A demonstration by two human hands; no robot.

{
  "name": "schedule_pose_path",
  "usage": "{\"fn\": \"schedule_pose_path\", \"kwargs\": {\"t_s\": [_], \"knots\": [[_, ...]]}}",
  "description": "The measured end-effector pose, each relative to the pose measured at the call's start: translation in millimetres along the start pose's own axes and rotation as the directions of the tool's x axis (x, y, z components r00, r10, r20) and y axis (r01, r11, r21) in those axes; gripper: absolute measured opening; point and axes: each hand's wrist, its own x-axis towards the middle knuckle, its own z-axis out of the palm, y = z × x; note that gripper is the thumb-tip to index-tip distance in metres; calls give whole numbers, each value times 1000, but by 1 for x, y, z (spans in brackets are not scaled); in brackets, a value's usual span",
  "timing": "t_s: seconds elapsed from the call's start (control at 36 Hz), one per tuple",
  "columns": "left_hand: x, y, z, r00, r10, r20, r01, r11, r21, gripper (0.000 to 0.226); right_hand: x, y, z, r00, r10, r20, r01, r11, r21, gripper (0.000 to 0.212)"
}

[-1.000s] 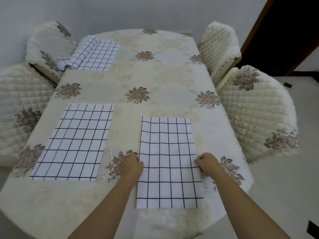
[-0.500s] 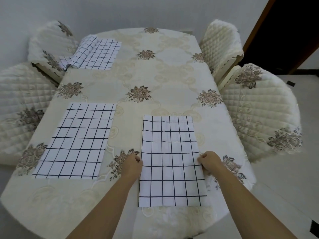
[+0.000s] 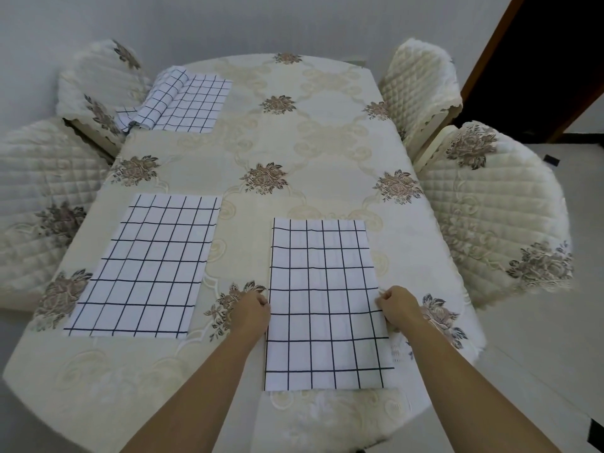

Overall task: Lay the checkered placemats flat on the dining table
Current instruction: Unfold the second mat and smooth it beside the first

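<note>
Both hands, pinching the near placemat [image 3: 322, 299] by its side edges, had nudged it toward twelve o'clock, flat on the worktop [image 3: 327, 142], left hand [image 3: 253, 310] at nine and right hand [image 3: 397, 305] at three.

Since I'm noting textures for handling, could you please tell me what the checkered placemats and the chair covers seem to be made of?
The placemat between the hands looks like thin matte woven cloth: it shows faint creases, and the far placemat folds softly over itself. The chair covers look like padded quilted fabric, diamond-stitched with fuzzy edges; the fibre can't be told.
</note>
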Motion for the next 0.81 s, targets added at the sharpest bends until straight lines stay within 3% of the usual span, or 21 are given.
{"fn": "schedule_pose_path", "kwargs": {"t_s": [0.28,0.42,0.53,0.64,0.69,0.81], "knots": [[-4,-5,3,994,94,-48,-88,990,111,5,0,4,3,1000,-5,-28,5,1000,4,20],[-7,-7,2,974,219,-58,-192,935,298,15,0,4,3,1000,10,-29,-8,998,54,35],[-17,-13,1,828,541,-145,-384,737,556,32,-1,5,1,1000,6,-17,-4,993,122,24],[-21,-20,5,766,634,-106,-501,692,519,43,-1,7,1,1000,-6,-2,7,993,121,22],[-20,-23,11,758,649,-62,-517,657,549,49,-2,7,1,1000,-5,-2,5,993,121,24],[-14,-33,25,863,498,91,-446,662,603,55,-5,4,1,1000,6,6,-7,993,122,24]]}}
